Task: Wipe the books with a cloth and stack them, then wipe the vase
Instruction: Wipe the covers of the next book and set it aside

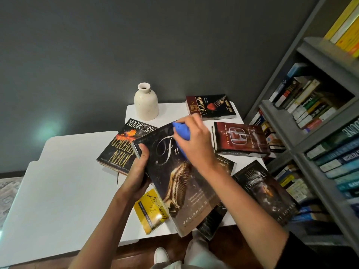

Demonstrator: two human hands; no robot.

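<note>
Dark paperback [180,183] was up off the tabletop [64,181] and tilted toward the camera, its long axis running from about 11 o'clock down to 5 o'clock. The left hand [138,171] was wrapped round the book's long edge at 9 o'clock, clamping it steady. The right hand [196,144] was bunched round the blue cloth [181,131] at the far end of the cover, up by the title. Nearly the whole cover therefore lay toward 5 o'clock from the cloth, and my read was that the next stroke had to run down that axis, toward the body. The vase [146,103] stood upright at 12 o'clock, just beyond the book's top edge, with the right hand nearer it. No stack was in sight, and the other books [240,138] lay scattered flat.
</note>
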